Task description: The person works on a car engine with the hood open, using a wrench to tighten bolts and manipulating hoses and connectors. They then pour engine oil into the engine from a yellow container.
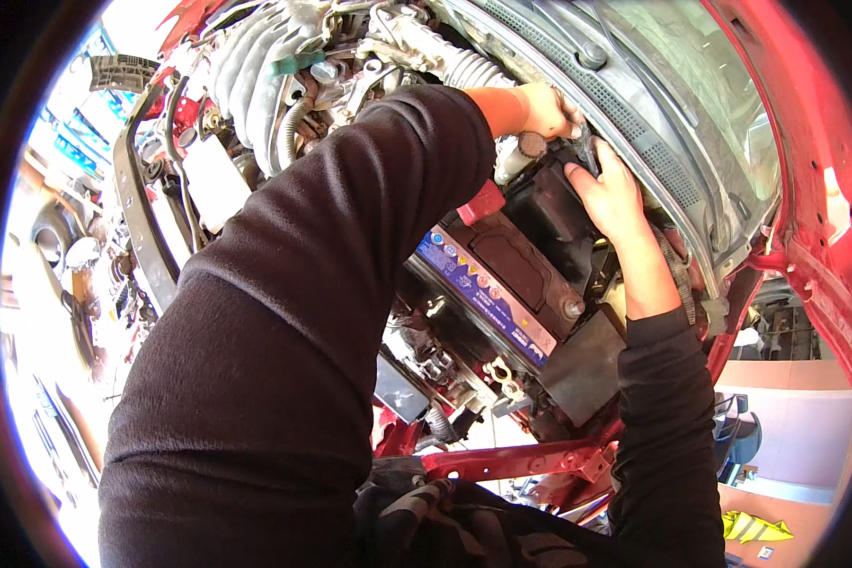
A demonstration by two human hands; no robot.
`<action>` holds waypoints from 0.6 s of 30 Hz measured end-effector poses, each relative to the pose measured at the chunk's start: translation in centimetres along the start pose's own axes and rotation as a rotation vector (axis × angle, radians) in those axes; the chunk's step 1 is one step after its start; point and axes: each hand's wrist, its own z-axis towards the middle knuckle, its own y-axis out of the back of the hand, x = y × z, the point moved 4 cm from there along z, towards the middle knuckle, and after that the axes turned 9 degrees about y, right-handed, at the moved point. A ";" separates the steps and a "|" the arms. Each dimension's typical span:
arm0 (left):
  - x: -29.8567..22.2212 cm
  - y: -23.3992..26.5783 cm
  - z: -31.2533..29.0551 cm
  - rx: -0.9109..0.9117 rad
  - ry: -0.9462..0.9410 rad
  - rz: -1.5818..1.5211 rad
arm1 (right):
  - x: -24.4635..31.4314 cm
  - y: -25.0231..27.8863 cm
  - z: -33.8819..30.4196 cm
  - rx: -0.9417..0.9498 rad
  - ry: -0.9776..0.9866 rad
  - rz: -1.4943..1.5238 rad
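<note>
Handwork up close: our left hand (545,112), fingers curled almost closed, meets a dark fitting (585,151); whether it pinches anything we cannot tell. Our right hand (615,197), half open with thumb set apart, holds the fitting's near side, some fingertips hidden. The fitting sits at the rear corner of a glossy, angular black housing (551,210). We judge the step in hand to be two-handed handling of that fitting, seated or loose we cannot say; the next move calls for a steady right hand and precise left fingertips in a cramped space.

Just beside our hands stands a pale, cloudy reservoir (513,163) with a round brown cap (532,145). Nearer us sits a boxy battery (516,260), blue label along its side, red plastic cover (480,204) at one end, bare metal post (573,308) at the other. A brass-coloured clamp (504,379) lies apart from the post. Farther out are a ribbed hose (478,69), smooth curved metal pipes (251,80), perforated cowl (648,151) and glossy red bodywork (819,180).
</note>
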 end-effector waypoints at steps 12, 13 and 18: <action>0.2 0.5 -1.5 0.045 -0.091 -0.174 | -0.3 -0.6 0.5 0.007 -0.172 -0.067; -0.2 0.8 -1.7 0.017 -0.167 -0.128 | -0.4 -0.6 0.5 0.019 -0.174 -0.034; 0.1 0.4 -1.5 0.077 -0.034 -0.247 | -0.1 -0.8 0.2 0.009 -0.162 -0.049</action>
